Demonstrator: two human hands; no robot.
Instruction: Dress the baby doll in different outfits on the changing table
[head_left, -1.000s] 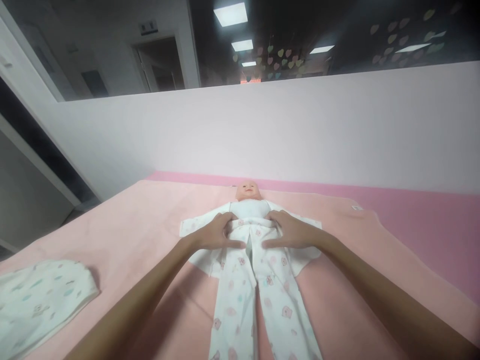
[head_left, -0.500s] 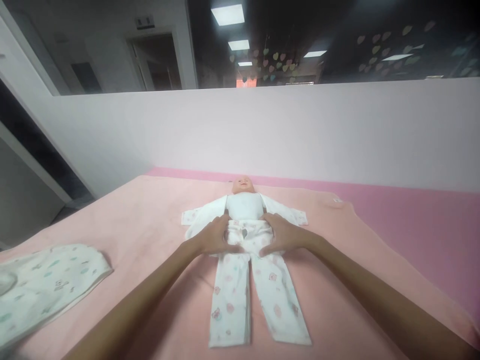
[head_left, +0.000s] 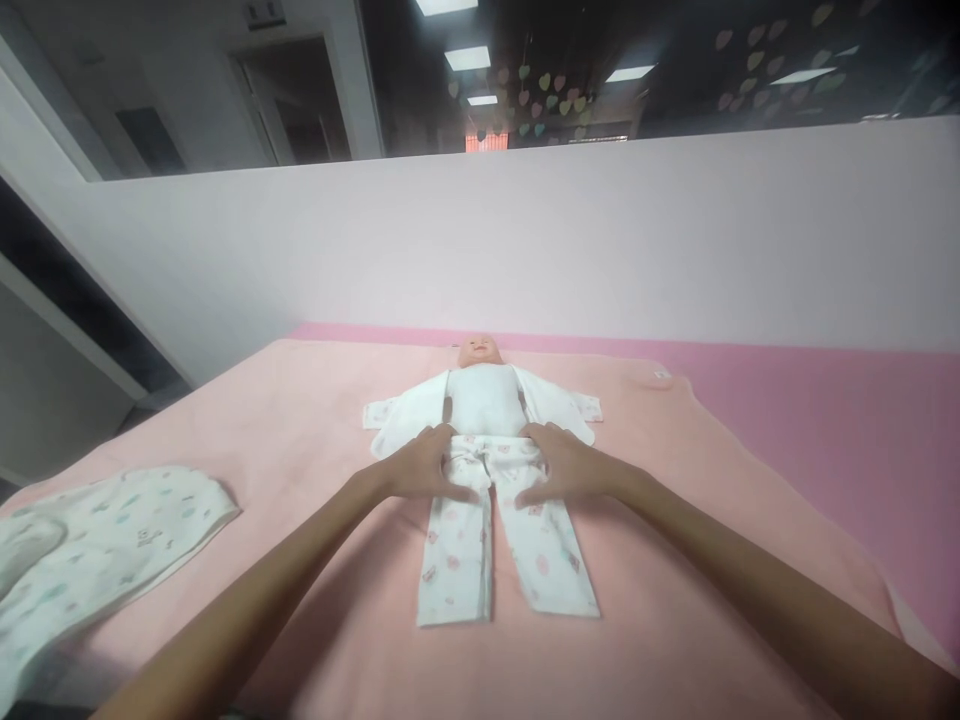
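Note:
A doll (head_left: 480, 350) lies on its back with its head toward the wall. It wears a white top (head_left: 487, 400) whose patterned sleeves spread to both sides. Over its lower body are white printed trousers (head_left: 457, 560), legs stretched toward me. My left hand (head_left: 424, 465) grips the left side of the waistband, thumb on the front of the cloth. At the other side, my right hand (head_left: 566, 468) holds the waistband in the same way. The cloth is bunched at the middle between them. The doll's legs are hidden.
A pink blanket (head_left: 300, 410) covers the surface under the doll. At the left lies a white printed baby garment or cloth (head_left: 135, 540), its kind unclear. A white wall (head_left: 525, 240) with a dark window above it closes off the far side.
The view has tipped down slightly. More of the doll's white top shows above the waistband. The grey heart-shaped mark on the trousers' front has gone into a fold, and both hands keep their hold.

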